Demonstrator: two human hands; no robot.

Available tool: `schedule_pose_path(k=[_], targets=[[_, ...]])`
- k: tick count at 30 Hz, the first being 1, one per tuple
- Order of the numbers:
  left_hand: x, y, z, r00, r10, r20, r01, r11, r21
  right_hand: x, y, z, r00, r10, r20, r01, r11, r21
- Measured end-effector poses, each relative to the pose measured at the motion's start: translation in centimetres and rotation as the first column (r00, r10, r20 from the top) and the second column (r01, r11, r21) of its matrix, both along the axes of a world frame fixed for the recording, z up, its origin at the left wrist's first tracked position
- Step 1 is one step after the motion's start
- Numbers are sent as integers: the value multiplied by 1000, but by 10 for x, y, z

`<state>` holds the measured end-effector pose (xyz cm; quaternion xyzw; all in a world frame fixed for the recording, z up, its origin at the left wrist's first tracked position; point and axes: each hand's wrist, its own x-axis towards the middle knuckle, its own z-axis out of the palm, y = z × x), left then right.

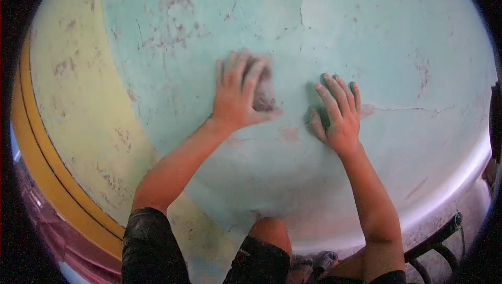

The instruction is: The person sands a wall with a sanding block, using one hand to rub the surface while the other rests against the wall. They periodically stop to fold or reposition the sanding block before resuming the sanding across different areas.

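Observation:
My left hand [234, 93] presses against a large curved, pale green painted surface [209, 179], fingers spread and slightly smeared by motion. Under its fingers and thumb, a dark, squarish piece of sandpaper [265, 88] is held to the paint; the palm and fingers hide part of it. To the right, my right hand [340, 109] rests its dusty fingertips on the same surface. Its fingers are apart, with nothing seen in them. Cracks and worn brownish patches mark the paint around both hands.
A yellow painted band [78, 80] curves down the left side, bordered by an orange rim [39, 143]. My bent knee [269, 232] is close to the surface at the bottom. Black metal tubing [434, 239] stands at the lower right.

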<state>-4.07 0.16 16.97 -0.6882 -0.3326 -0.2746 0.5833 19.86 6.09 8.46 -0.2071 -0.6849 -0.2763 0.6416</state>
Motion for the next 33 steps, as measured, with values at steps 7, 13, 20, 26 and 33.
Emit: schedule_pose_path(k=[7,13,20,26,33], targets=[[-17,11,48,977,-85,193,43,977,209,0,0,-2,1000,-18,13,18,1000,-14],[-11,1,1,996,-34,-88,28,997,-73,-1,3,-3,1000,0,-1,0,1000,18],[-25,23,72,973,-168,159,134,970,202,-1,2,-3,999,-38,12,38,999,1],[-10,-1,40,974,-17,-227,-22,985,-168,1,-1,-3,1000,-13,16,13,1000,6],[-28,9,82,997,-18,-73,22,998,53,2,1,-4,1000,-7,23,8,1000,-9]])
